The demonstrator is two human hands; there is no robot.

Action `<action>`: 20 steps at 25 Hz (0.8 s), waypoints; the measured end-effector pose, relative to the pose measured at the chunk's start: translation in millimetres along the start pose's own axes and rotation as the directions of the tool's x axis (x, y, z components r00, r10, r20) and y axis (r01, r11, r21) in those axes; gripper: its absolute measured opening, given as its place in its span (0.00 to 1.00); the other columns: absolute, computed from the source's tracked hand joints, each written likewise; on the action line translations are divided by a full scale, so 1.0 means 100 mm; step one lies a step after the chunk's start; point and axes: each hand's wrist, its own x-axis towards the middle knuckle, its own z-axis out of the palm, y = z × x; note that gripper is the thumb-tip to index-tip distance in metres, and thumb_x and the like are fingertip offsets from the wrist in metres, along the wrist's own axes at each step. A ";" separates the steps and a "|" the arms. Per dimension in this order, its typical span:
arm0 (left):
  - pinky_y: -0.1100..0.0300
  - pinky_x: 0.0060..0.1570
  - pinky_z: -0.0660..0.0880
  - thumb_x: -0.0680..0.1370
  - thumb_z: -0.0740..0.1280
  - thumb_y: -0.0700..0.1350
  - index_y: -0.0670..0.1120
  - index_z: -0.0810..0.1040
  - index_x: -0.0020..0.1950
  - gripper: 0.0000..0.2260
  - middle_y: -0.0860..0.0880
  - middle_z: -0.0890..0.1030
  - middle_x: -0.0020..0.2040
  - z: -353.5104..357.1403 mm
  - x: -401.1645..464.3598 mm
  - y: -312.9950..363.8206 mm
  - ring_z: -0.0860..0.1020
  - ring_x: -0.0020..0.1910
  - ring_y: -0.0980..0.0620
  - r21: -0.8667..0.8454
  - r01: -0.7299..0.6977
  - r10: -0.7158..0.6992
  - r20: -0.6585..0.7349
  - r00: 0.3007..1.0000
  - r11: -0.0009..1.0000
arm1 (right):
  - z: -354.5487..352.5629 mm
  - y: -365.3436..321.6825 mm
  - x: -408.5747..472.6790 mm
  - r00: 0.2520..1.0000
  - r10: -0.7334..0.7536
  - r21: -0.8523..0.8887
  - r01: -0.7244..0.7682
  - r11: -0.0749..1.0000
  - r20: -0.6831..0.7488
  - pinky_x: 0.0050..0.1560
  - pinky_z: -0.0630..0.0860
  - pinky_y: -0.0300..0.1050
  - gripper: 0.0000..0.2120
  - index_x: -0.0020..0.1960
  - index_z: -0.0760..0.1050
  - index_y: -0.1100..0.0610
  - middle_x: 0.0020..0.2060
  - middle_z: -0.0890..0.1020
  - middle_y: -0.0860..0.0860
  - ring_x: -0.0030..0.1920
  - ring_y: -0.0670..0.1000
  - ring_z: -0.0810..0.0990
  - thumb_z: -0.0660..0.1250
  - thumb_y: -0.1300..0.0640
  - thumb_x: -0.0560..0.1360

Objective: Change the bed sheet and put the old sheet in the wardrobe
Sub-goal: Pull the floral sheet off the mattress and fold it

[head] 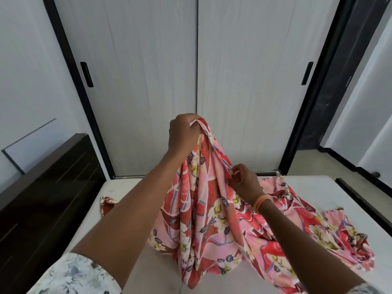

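Here, the left hand [184,132] grips a bunched edge of the flowery red and pink sheet [212,219] and lifts it high, while the right hand [244,181], at 4 o'clock from the left one, pinches a fold lower down. The rest of the sheet lies in a heap on the bare mattress [318,189]. Behind, at 12 o'clock, the wardrobe [148,71] has both doors closed, so its inside is hidden.
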 end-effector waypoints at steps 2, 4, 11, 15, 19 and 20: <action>0.61 0.50 0.79 0.77 0.61 0.37 0.45 0.86 0.53 0.14 0.49 0.86 0.47 -0.01 0.04 0.02 0.82 0.46 0.54 -0.009 0.019 -0.019 -0.017 1.000 1.000 | 0.12 0.09 -0.10 0.998 0.063 0.060 -0.062 0.996 -0.017 0.33 0.65 0.28 0.15 0.51 0.68 0.55 0.36 0.76 0.44 0.35 0.43 0.75 0.73 0.61 0.71; 0.60 0.51 0.79 0.77 0.61 0.38 0.44 0.86 0.53 0.14 0.49 0.86 0.48 -0.02 0.07 0.04 0.82 0.46 0.53 -0.012 0.029 -0.029 -0.039 0.999 1.000 | 0.22 0.20 -0.18 0.996 0.084 0.077 -0.083 0.994 -0.006 0.34 0.68 0.30 0.20 0.55 0.66 0.56 0.39 0.78 0.47 0.37 0.48 0.78 0.74 0.61 0.70; 0.57 0.51 0.80 0.78 0.61 0.38 0.44 0.86 0.53 0.14 0.49 0.86 0.47 -0.08 0.16 0.08 0.82 0.46 0.52 -0.026 0.043 -0.044 -0.080 0.996 0.999 | 0.44 0.33 -0.32 0.988 0.153 0.156 -0.156 0.975 0.029 0.39 0.78 0.45 0.26 0.60 0.61 0.59 0.42 0.76 0.47 0.42 0.52 0.79 0.74 0.63 0.71; 0.56 0.52 0.80 0.75 0.61 0.37 0.45 0.86 0.51 0.15 0.50 0.86 0.47 -0.12 0.18 -0.06 0.82 0.48 0.51 -0.024 0.135 -0.136 -0.106 0.985 0.991 | 0.34 0.22 -0.25 0.991 0.120 0.288 -0.097 0.953 -0.066 0.36 0.74 0.38 0.23 0.60 0.58 0.56 0.40 0.78 0.53 0.39 0.51 0.79 0.69 0.65 0.74; 0.57 0.49 0.80 0.76 0.61 0.37 0.45 0.86 0.50 0.14 0.49 0.85 0.45 -0.11 0.14 -0.02 0.82 0.46 0.52 -0.043 0.111 -0.115 -0.100 0.988 0.993 | 0.20 0.04 -0.11 0.987 0.010 0.441 -0.080 0.894 0.159 0.51 0.81 0.42 0.35 0.65 0.54 0.48 0.53 0.79 0.53 0.51 0.49 0.82 0.75 0.61 0.71; 0.58 0.48 0.80 0.76 0.61 0.37 0.45 0.86 0.50 0.14 0.50 0.85 0.45 -0.10 0.14 0.02 0.82 0.45 0.52 -0.052 0.101 -0.106 -0.099 0.989 0.993 | 0.21 -0.02 -0.10 0.980 -0.018 0.464 -0.077 0.882 0.197 0.53 0.81 0.46 0.35 0.65 0.54 0.49 0.56 0.79 0.53 0.53 0.50 0.82 0.75 0.60 0.71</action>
